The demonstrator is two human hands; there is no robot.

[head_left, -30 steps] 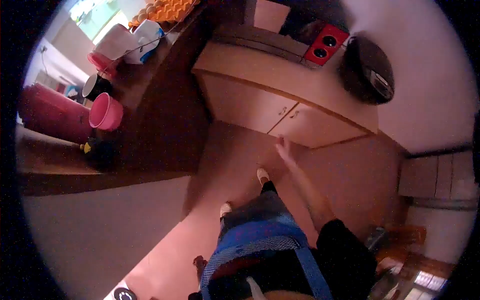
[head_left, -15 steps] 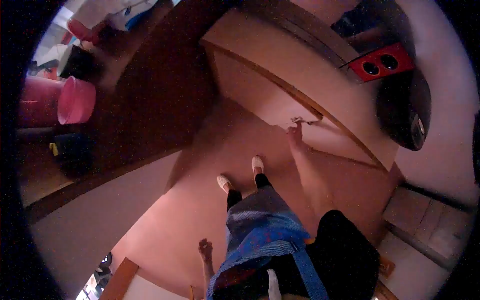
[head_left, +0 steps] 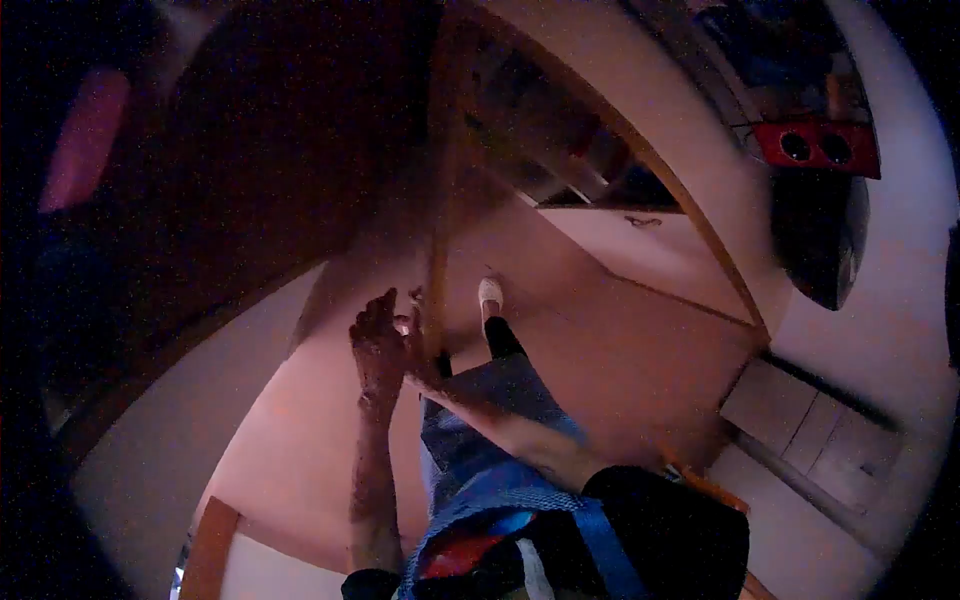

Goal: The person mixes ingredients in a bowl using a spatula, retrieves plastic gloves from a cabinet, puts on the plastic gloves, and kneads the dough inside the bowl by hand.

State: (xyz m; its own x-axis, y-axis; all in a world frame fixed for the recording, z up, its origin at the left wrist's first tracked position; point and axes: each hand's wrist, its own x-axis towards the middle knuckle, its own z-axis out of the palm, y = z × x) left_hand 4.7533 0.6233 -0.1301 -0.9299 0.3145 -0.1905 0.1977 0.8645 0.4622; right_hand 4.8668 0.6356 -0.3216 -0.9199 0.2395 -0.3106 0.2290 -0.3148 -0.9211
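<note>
One cabinet door (head_left: pixel 437 250) stands swung out from the cabinet (head_left: pixel 725 195), its pale edge just beside the person's two hands; the left hand (head_left: pixel 376 343) is raised near the door handle (head_left: pixel 416 298), fingers loosely bent and apart, with nothing visible in its grasp; the right hand (head_left: pixel 413 352) reaches across to the door's edge — partly hidden by the left, so whether it grips cannot be told; the other door (head_left: pixel 685 258) is closed, its handle (head_left: pixel 643 221) near the top; dim, unreadable contents (head_left: pixel 580 150) show inside — a red two-driver speaker (head_left: pixel 815 148) sits above.
</note>
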